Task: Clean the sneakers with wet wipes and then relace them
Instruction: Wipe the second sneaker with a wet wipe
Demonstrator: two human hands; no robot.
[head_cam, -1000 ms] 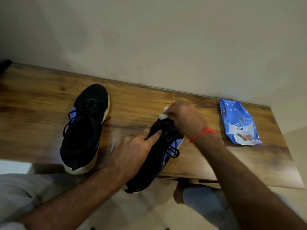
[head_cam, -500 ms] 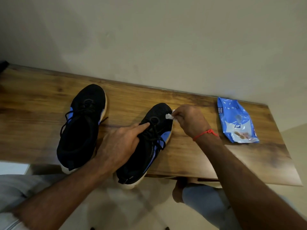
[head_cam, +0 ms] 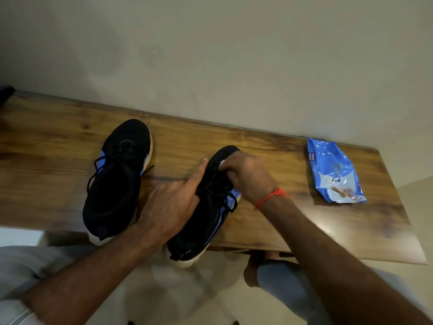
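The left hand lay along the near sneaker's outer side, index finger stretched toward the toe and the rest wrapped at its flank, apparently bracing the shoe so it could not slide under the rubbing. On that sneaker's toe, the right hand had its fingers curled tight around a scrap of white wet wipe, pressed to the black mesh. To that sneaker's left stood the second sneaker, laces in, untouched; well off to its right lay the blue wet-wipe pack on the wooden table, within reach for a fresh sheet.
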